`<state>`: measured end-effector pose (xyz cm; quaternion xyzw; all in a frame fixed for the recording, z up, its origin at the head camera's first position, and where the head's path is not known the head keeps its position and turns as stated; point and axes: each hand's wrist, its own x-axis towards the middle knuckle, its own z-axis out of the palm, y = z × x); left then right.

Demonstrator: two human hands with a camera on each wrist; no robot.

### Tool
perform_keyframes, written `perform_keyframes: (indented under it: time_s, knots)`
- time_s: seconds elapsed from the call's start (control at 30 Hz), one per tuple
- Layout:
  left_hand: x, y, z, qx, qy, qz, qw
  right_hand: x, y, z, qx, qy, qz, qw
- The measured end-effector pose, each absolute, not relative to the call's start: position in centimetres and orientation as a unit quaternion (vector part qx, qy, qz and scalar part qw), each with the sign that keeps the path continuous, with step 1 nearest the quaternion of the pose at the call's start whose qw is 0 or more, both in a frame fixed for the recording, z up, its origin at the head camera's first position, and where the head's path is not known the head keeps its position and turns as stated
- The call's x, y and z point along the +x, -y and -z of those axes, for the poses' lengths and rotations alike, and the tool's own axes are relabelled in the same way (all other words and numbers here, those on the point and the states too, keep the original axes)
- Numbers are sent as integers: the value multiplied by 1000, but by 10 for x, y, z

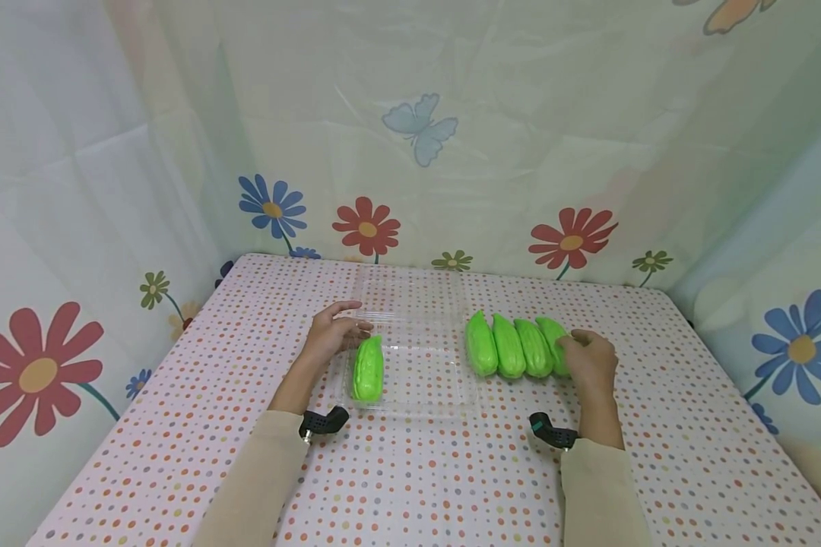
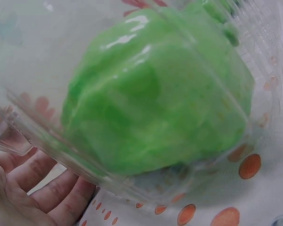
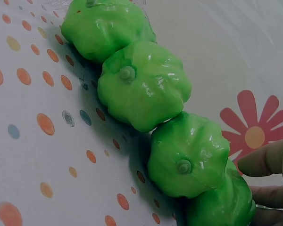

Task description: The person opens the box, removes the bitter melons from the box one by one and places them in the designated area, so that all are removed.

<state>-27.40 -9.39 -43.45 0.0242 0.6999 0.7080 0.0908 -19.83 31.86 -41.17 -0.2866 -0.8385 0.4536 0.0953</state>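
A clear plastic clamshell box (image 1: 417, 406) lies unfolded on the table, its lid (image 1: 410, 292) towards the back. Inside, along the left wall, is one green bitter melon (image 1: 368, 371), seen close through the plastic in the left wrist view. My left hand (image 1: 330, 334) is at the box's left edge, fingers extended beside the wall and rim. Several more bitter melons (image 1: 509, 348) lie in a row right of the box. My right hand (image 1: 591, 365) is against the rightmost melon (image 3: 226, 202), its fingers along the outer side; the head view partly hides that melon behind the hand.
A dotted cloth covers the table (image 1: 410, 479). A curtain (image 1: 506, 114) printed with flowers and butterflies stands behind it and along both sides. Black wrist cameras (image 1: 324, 422) are strapped to both forearms.
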Motion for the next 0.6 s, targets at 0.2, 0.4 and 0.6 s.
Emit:
perform_keyframes:
  time_s: [0.2,0.4,0.6]
  knots:
    - [-275,95,435,20,-703,-704,100,-198,-318,411,-289,829,-465,116]
    - [-274,94,435,20,-701,-707,95,-198,-315,407,-280,819,-479,150]
    - [-273,93,434,24,-704,-705,84,-197,-307,397,-267,810,-491,179]
